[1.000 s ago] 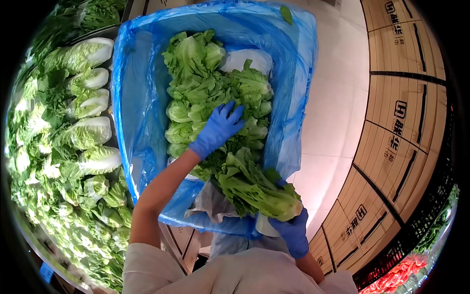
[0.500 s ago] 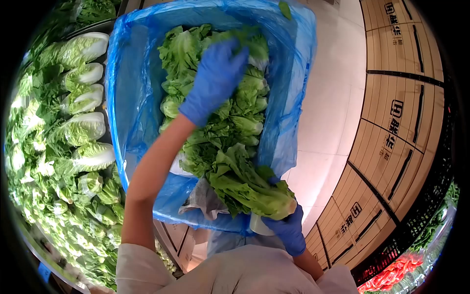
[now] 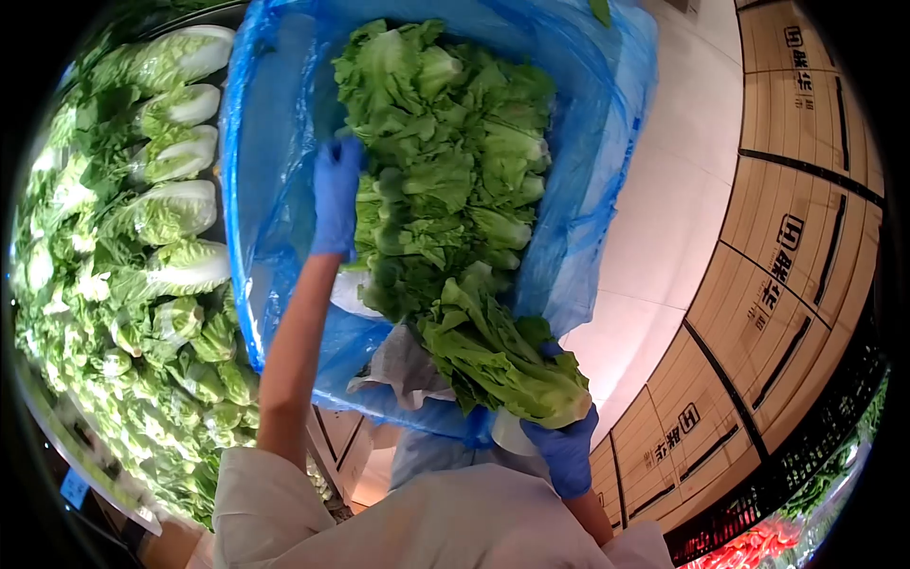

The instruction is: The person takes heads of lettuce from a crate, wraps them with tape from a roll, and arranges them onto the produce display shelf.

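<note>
Presently both hands are at work over the blue plastic liner, as I see it from beside the person.

Left arm: the forearm rises from the pale sleeve at lower left of the frame, nearly straight, leaning slightly right. The blue-gloved left hand is left of centre in the upper half, back of the hand visible, fingers curled in. It lies beside the left edge of the packed lettuces; I cannot tell whether the fingers close on a leaf.

Right arm: bent low at lower right, mostly hidden by the shirt. The blue-gloved right hand is clamped round the cut base of a single lettuce head. That head lies slantwise, below and right of centre, base toward lower right, leaves toward the packed rows at upper left.

Surroundings: crumpled grey sheet just left of the held head; wrapped cabbages along the left; strapped brown cartons down the right.
</note>
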### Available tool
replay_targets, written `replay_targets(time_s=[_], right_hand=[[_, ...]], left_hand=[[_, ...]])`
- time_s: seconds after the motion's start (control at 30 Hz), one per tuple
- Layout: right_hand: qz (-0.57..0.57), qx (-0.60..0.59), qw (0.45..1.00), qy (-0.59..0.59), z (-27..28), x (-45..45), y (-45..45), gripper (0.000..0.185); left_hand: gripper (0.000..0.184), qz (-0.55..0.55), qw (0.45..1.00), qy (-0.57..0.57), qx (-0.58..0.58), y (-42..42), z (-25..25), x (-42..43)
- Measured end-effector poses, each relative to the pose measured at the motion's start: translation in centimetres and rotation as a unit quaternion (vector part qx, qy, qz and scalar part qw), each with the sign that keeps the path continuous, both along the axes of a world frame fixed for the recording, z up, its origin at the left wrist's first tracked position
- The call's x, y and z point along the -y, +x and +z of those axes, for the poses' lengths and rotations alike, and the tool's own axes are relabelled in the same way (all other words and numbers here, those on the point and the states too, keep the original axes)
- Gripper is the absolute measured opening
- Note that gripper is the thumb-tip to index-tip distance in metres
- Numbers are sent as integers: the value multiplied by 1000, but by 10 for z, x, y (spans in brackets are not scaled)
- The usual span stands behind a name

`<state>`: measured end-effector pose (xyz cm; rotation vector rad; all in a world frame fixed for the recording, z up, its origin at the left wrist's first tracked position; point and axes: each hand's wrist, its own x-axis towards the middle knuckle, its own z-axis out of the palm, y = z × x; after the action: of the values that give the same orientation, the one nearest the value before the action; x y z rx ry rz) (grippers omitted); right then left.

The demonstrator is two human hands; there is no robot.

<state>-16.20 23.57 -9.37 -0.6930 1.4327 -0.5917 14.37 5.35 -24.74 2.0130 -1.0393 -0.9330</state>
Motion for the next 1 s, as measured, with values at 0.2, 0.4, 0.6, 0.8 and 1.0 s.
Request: replay_targets(time_s=[0.2, 0.4, 0.6, 0.8, 1.0], right_hand=[[-29, 24, 999, -13, 3, 3, 9, 56], [-21, -12, 998, 56, 5, 6, 15, 66], [-56, -5, 998, 0, -1, 0, 14, 67], [-48, -106, 981, -153, -18, -9, -9, 57], [-88, -111, 971, -192, -13, -12, -38, 45]], left_hand=[[64, 60, 992, 112, 4, 12, -116, -75], [31, 237, 914, 39, -327, 4, -77, -74], [19, 235, 945, 117, -196, 52, -82, -127], [23, 137, 924, 293, -202, 68, -65, -196], [49, 179, 970, 164, 29, 10, -114, -224]])
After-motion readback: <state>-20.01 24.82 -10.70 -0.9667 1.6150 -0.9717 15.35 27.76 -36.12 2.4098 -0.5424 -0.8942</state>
